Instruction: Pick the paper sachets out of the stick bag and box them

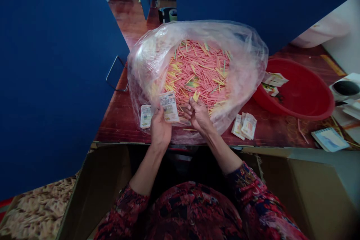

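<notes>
My left hand (161,129) is closed on a small printed packet (169,107) at the near left rim of a clear plastic bag (246,50). Inside the bag lies a heap of thin sticks (199,60), mostly pink, with some yellow and green. Over the near edge of the heap, my right hand (199,115) pinches a few short yellow sticks (196,96) between thumb and fingers. Another printed packet (145,115) rests on the table, left of the left hand and partly behind the bag's film.
Two packets (249,125) lie right of the bag. Beyond them stand a red basin (303,93) holding packets, a spiral notepad (330,138) and a dark-filled cup (345,88). Blue panels (56,63) flank the table (112,123). Cardboard boxes (317,191) sit below its front edge.
</notes>
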A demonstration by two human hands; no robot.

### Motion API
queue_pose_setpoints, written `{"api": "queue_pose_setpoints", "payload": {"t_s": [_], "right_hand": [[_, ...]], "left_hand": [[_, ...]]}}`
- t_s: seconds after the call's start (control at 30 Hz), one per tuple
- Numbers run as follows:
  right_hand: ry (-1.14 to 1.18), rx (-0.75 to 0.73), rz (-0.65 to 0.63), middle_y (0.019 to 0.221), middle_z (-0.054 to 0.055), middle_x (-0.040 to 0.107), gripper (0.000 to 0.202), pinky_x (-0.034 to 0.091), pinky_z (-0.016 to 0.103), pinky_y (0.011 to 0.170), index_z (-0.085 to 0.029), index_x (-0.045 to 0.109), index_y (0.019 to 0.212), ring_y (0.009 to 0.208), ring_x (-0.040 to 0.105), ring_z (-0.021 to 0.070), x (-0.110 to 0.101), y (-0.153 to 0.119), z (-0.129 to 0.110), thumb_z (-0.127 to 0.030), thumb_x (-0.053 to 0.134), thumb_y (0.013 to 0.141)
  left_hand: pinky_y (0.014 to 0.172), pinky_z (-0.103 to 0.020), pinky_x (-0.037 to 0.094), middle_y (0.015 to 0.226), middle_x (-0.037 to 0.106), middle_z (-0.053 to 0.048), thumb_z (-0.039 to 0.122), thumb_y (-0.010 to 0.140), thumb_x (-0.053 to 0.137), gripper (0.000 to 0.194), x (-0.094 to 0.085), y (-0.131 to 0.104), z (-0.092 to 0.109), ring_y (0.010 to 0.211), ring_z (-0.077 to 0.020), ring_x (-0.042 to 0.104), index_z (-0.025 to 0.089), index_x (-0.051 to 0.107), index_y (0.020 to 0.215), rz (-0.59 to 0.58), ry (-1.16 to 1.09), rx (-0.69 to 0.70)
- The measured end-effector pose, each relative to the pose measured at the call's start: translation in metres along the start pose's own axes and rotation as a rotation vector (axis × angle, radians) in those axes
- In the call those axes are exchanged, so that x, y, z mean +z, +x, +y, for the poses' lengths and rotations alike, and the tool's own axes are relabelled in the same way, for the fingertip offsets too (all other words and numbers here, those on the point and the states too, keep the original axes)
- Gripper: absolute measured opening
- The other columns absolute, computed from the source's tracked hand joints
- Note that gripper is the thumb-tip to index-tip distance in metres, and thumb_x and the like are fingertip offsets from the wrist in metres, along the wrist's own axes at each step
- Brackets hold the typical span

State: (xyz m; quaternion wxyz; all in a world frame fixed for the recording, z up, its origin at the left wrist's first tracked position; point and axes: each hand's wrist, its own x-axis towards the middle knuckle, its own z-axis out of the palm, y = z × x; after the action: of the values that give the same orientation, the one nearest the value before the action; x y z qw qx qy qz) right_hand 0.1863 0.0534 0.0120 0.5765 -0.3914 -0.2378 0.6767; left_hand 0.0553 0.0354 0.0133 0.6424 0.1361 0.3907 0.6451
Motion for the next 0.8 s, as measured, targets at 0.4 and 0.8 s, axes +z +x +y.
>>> {"api": "queue_pose_setpoints", "payload": {"t_s": [0.4,0.8], "right_hand": [[-0.466,-0.269,0.032,0.084,-0.001,0.058,0.017,0.048,0.027,0.074,-0.023,0.053,0.090,0.076,0.055,0.0150,0.036,-0.024,0.028,-0.037,0.062,0.085],[-0.458,-0.394,-0.009,0.076,-0.002,0.055,0.017,0.047,0.029,0.074,-0.025,0.050,0.091,0.070,0.052,0.0143,0.004,-0.002,0.016,-0.040,0.055,0.096]], "left_hand": [[0.109,-0.038,0.052,0.113,0.075,-0.011,0.029,0.098,0.046,0.030,0.011,-0.002,-0.023,0.128,-0.0237,0.062,0.016,0.072,0.100,0.111,-0.232,-0.246],[0.101,-0.031,0.053,0.106,0.077,-0.004,0.020,0.099,0.055,0.017,0.003,-0.011,-0.003,0.103,-0.0155,0.072,0.018,0.071,0.104,0.044,-0.220,-0.136]]}}
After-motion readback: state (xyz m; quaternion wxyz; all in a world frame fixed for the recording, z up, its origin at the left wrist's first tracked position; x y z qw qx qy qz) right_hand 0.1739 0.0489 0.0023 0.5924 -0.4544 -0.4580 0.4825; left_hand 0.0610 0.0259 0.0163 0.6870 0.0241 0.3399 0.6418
